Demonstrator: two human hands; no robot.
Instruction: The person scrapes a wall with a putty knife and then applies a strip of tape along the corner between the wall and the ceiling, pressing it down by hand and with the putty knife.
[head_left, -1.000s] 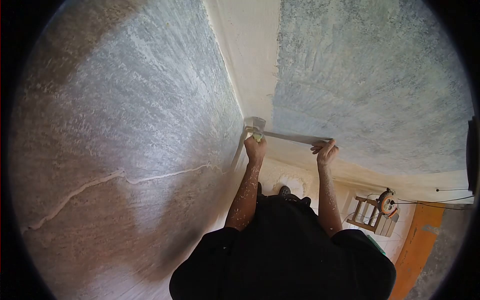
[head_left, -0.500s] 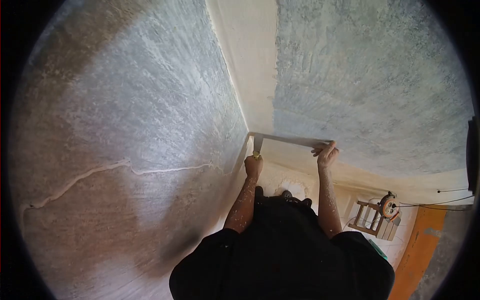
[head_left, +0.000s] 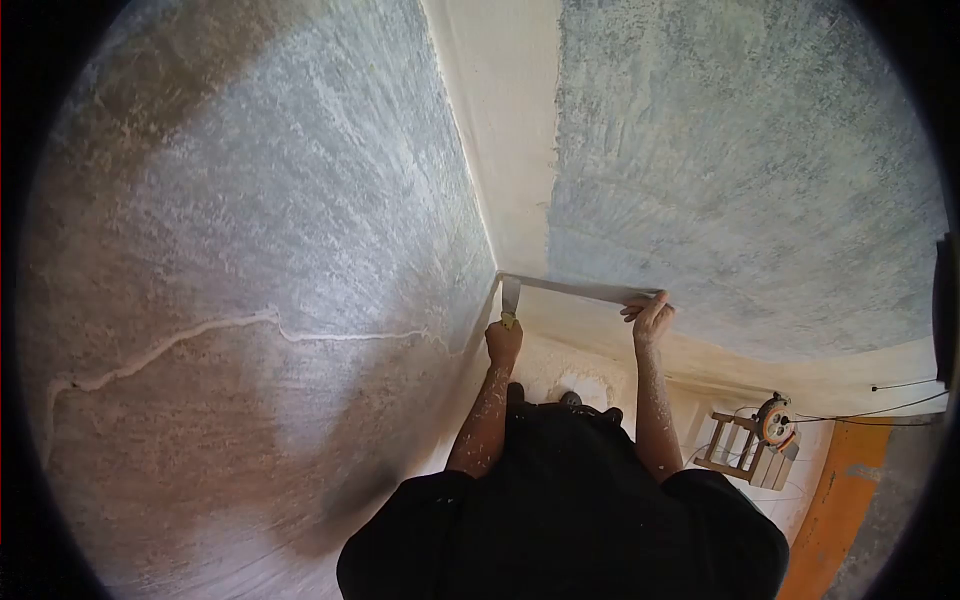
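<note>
My left hand [head_left: 503, 343] is closed around the yellowish handle of a putty knife [head_left: 511, 294]. Its blade points up, just right of the wall corner and close to the left end of a long, thin grey blade [head_left: 585, 290]. That long blade lies along the right wall [head_left: 740, 180], reaching from the corner to my right hand [head_left: 652, 320]. The fingers of my right hand are bent at its right end, and their exact grip is partly hidden. White flecks of filler dot both forearms.
A pale filled band [head_left: 510, 130] runs up the corner. The left wall [head_left: 300, 180] carries a light, jagged filled line [head_left: 180, 345]. Below right, a cable reel [head_left: 776, 422] rests on a wooden stool [head_left: 730, 445], with cables stretching right. Light splatter [head_left: 585, 385] marks the floor by my feet.
Both hands and the long blade sit slightly lower in the view. The putty knife has shifted a little left and its blade shows more broadly. The camera view has moved slightly too.
</note>
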